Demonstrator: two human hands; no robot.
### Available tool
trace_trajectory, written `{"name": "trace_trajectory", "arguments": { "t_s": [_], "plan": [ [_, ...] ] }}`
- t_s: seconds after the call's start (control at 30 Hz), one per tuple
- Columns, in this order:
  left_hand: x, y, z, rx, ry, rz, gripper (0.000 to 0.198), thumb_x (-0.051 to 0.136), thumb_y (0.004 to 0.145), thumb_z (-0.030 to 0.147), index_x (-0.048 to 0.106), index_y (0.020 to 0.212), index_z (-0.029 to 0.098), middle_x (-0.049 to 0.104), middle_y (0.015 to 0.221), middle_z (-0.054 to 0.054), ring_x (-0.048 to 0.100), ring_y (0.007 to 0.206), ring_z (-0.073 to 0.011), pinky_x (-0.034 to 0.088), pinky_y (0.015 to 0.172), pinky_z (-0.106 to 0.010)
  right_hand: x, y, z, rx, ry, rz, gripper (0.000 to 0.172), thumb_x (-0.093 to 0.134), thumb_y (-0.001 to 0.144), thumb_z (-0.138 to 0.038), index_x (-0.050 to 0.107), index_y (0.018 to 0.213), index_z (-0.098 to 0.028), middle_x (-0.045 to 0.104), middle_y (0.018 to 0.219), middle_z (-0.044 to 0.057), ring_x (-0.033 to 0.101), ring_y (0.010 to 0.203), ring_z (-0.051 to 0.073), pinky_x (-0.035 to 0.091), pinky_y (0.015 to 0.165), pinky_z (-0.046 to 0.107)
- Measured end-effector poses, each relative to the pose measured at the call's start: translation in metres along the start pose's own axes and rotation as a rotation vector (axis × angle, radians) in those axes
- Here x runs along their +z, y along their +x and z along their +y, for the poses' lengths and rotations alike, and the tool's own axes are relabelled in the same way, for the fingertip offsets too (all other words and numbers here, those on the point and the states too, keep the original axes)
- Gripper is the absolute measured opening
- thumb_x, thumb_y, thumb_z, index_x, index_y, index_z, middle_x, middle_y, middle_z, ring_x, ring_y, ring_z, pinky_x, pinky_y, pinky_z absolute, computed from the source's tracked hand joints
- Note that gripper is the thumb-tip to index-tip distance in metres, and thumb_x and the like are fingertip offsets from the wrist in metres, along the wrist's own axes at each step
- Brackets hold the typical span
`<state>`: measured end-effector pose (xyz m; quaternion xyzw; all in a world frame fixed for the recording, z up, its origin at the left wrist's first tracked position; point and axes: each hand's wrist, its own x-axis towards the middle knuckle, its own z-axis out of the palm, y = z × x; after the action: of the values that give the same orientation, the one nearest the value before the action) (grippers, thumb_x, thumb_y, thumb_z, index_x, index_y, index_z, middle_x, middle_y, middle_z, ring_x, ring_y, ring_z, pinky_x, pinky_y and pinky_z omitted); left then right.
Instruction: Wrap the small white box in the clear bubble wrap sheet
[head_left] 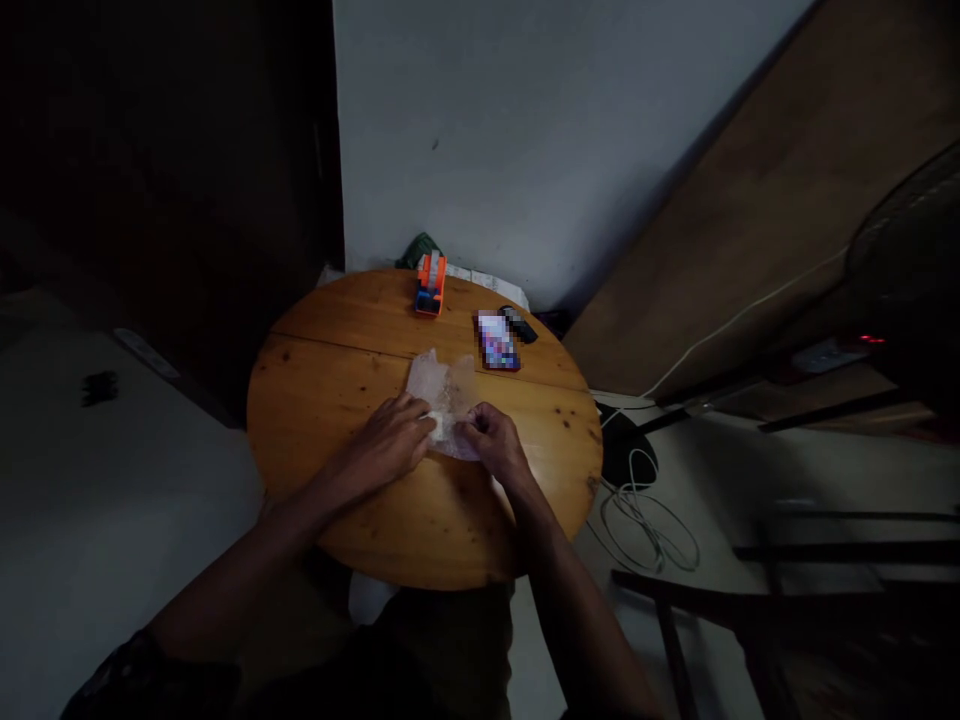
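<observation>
Counter: a round wooden counter [337,380] in dim light, seen from above.
Bag: a crumpled clear plastic bag [444,382] lies at the middle of the counter, a little toward the far edge.
Left grip: the left grip [390,440] rests on the counter at the bag's near end, fingers curled in and pinching the plastic, as far as the dim light shows.
Right grip: the right grip [491,440] is clenched on the same near end from the other side. The two sets of fingertips almost meet.
Done so far: the bag's near end is gathered between both hands. Its far part lies spread and creased on the wood, and by the look of it nothing lies inside.
Left to do: the bag is neither flat nor folded, so I judge the handling to be at an early or middle point.
Far edge: an orange and blue tool [430,283] lies there, well apart from the bag.
Far right: a phone [499,342] lies near the bag's far right corner, with a dark remote [519,324] just beside it.
Floor: a coiled cable [645,520] lies off the counter's right edge.
</observation>
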<state>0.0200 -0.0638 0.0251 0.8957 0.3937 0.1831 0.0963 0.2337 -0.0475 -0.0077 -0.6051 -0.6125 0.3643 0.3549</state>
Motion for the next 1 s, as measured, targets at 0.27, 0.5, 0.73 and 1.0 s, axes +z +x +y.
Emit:
{"name": "trace_trajectory", "arguments": {
  "t_s": [0.27,0.5,0.73,1.0],
  "plan": [
    [-0.004,0.002,0.006,-0.036,0.032,-0.009,0.017,0.055,0.093,0.016,0.072,0.095,0.019,0.068,0.107,-0.009,0.053,0.107,-0.0268,0.045,0.093,-0.041,0.014,-0.008,-0.023,-0.022,0.194,0.030,0.038,0.060,0.070,-0.038,0.050,0.103,-0.023,0.047,0.064,-0.009,0.042,0.053,0.011,0.033,0.049,0.021],
    [-0.009,0.006,0.007,-0.050,-0.037,-0.078,0.023,0.054,0.089,0.010,0.074,0.095,0.018,0.069,0.113,-0.008,0.057,0.109,-0.0259,0.048,0.094,-0.039,0.029,-0.002,-0.033,-0.017,0.316,-0.024,0.047,0.065,0.074,-0.040,0.051,0.115,-0.022,0.051,0.066,-0.008,0.048,0.055,0.012,0.037,0.048,0.022],
    [-0.003,0.003,-0.001,-0.046,-0.198,-0.011,0.024,0.052,0.088,0.009,0.073,0.096,0.018,0.070,0.111,-0.008,0.059,0.109,-0.0246,0.050,0.097,-0.039,0.029,-0.012,-0.030,-0.069,0.363,0.023,0.059,0.066,0.081,-0.040,0.049,0.133,-0.018,0.061,0.078,-0.002,0.058,0.067,0.014,0.046,0.057,0.025],
    [0.013,0.000,-0.005,-0.221,-0.381,0.145,0.041,0.060,0.079,0.011,0.062,0.120,0.017,0.068,0.116,-0.010,0.061,0.112,-0.0260,0.052,0.096,-0.040,0.024,-0.021,-0.026,-0.146,0.324,-0.124,0.067,0.060,0.085,-0.030,0.038,0.148,-0.024,0.068,0.112,0.007,0.057,0.065,0.011,0.048,0.059,0.026]
  ]
}}
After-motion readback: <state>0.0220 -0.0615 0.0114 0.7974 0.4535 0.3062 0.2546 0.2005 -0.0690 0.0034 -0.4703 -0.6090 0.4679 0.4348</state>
